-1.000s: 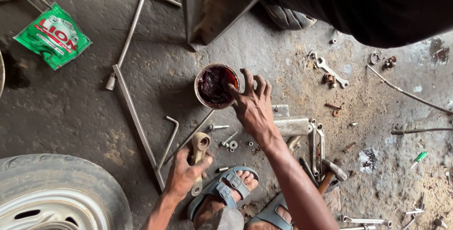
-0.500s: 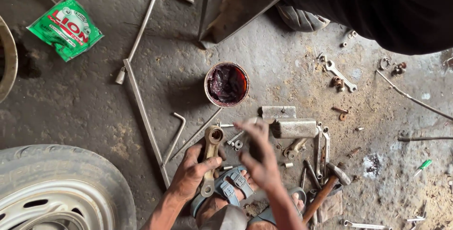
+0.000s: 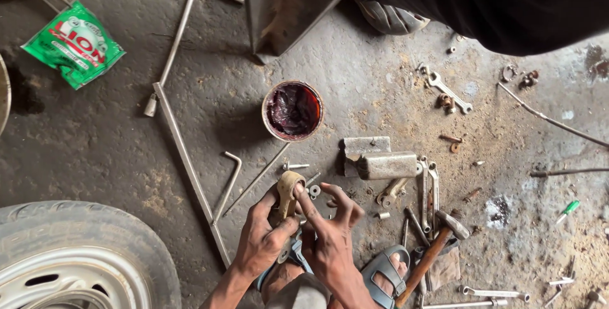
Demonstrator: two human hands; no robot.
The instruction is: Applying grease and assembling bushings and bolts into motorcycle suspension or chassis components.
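Observation:
My left hand [image 3: 263, 239] grips a small tan metal part [image 3: 288, 190] with a round eye at its top, holding it upright above my sandalled feet. My right hand [image 3: 330, 236] is beside it, fingers spread, with the forefinger pressed against the part's side. A round tin of dark red grease [image 3: 293, 110] stands on the concrete floor a little beyond both hands.
A tyre on a pale rim [image 3: 70, 258] lies at lower left. Long metal rods [image 3: 184, 150], a green packet [image 3: 73, 42], a grey metal block [image 3: 387, 165], spanners [image 3: 449, 91], a hammer [image 3: 438, 245], bolts and washers lie scattered. A person in dark clothing [image 3: 507, 4] is at upper right.
My right hand has come back from the grease tin to the part. My left hand has lifted the part off the floor toward me.

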